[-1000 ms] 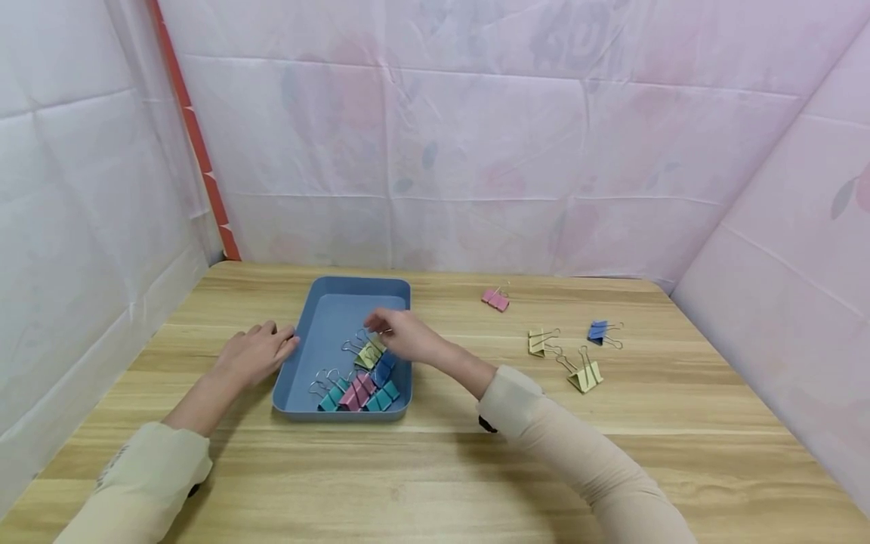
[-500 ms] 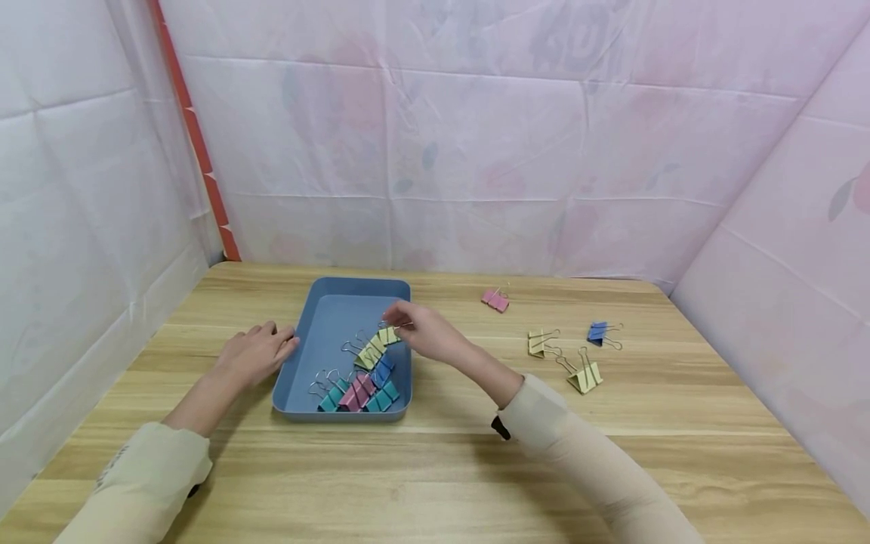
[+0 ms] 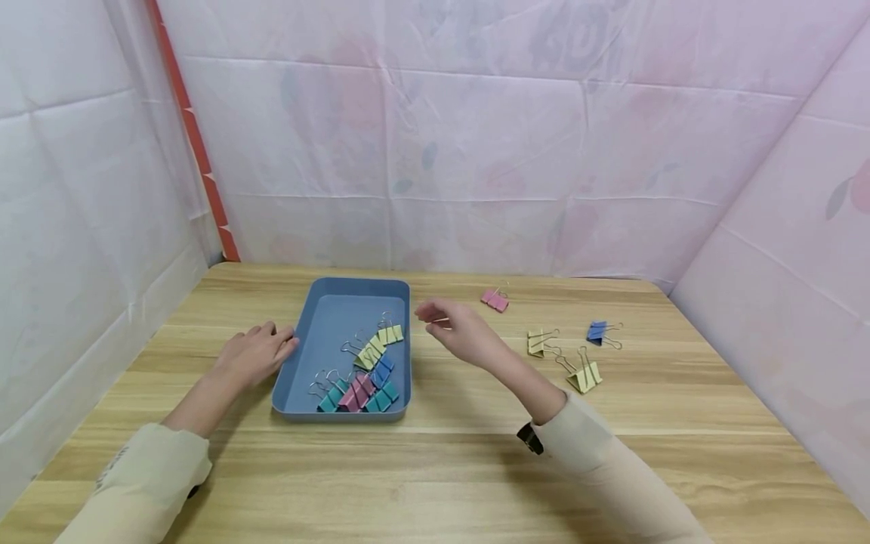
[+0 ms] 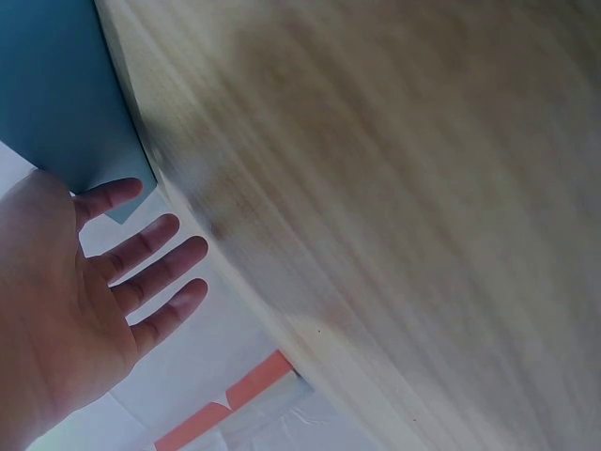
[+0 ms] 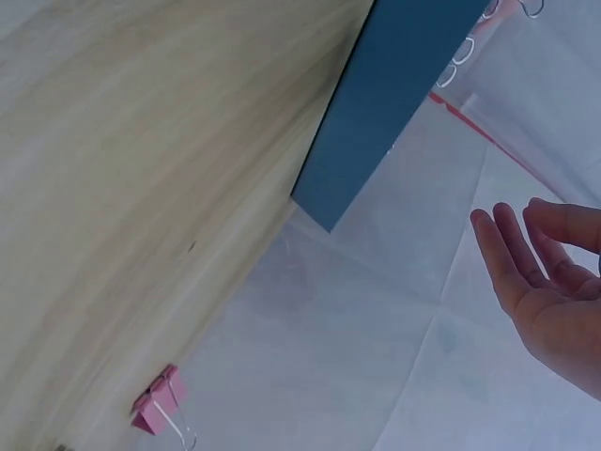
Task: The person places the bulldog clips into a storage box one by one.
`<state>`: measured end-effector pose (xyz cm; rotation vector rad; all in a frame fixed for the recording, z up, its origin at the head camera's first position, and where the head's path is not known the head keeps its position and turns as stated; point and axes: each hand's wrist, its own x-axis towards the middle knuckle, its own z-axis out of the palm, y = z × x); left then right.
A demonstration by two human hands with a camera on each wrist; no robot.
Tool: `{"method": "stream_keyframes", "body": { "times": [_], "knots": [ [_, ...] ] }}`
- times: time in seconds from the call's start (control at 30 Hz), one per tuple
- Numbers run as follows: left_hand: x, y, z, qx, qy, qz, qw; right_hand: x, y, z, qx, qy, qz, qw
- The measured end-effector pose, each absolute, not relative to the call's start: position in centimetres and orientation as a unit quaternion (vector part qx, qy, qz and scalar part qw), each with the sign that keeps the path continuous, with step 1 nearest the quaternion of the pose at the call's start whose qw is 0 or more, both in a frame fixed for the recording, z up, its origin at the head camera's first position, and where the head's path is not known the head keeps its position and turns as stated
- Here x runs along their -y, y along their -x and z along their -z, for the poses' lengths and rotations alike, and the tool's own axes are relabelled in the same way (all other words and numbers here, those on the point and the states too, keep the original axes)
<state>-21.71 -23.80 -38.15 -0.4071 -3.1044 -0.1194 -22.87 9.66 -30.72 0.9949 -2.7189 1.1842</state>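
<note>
A blue-grey tray (image 3: pixel 333 317) stands left of the table's middle, with several binder clips in its near and right parts. Among them are a pink binder clip (image 3: pixel 357 392), a blue one and a yellow binder clip (image 3: pixel 390 334) by the right wall. At the tray's left wall my left hand (image 3: pixel 251 355) touches the side, its fingers extended in the left wrist view. My right hand (image 3: pixel 462 332) hovers just outside the right wall with nothing in it, the fingers slightly bent. To its right lie a pink clip (image 3: pixel 495 300) and a yellow clip (image 3: pixel 541 343).
Farther right on the wooden table (image 3: pixel 435 483) are a blue binder clip (image 3: pixel 597 332) and another yellow binder clip (image 3: pixel 585 376). Pale cloth walls (image 3: pixel 476 151) enclose the table at the back and sides.
My right hand has let go of a yellow binder clip in the tray and moved right, out over the tray's wall. The left hand stays in place.
</note>
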Motion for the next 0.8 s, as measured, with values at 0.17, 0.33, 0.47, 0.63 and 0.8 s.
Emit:
{"method": "stream_keyframes", "body": {
  "times": [0.17, 0.33, 0.47, 0.63, 0.8],
  "knots": [
    [23.9, 21.5, 38.1, 0.991, 0.129, 0.038, 0.006, -11.2, 22.3, 30.3, 0.869, -0.317, -0.381, 0.016],
    [23.8, 21.5, 37.9, 0.99, 0.132, 0.04, 0.014, -12.9, 21.7, 30.1, 0.875, -0.309, -0.372, 0.04],
    [23.7, 21.5, 37.9, 0.99, 0.133, 0.036, 0.015, -14.2, 21.3, 30.1, 0.877, -0.303, -0.37, 0.052],
    [23.7, 21.4, 37.9, 0.99, 0.136, 0.039, 0.016, -16.1, 20.9, 30.3, 0.88, -0.29, -0.371, 0.062],
    [23.7, 21.4, 38.0, 0.99, 0.133, 0.039, 0.014, -18.0, 20.5, 30.3, 0.892, -0.267, -0.358, 0.067]
  ]
}}
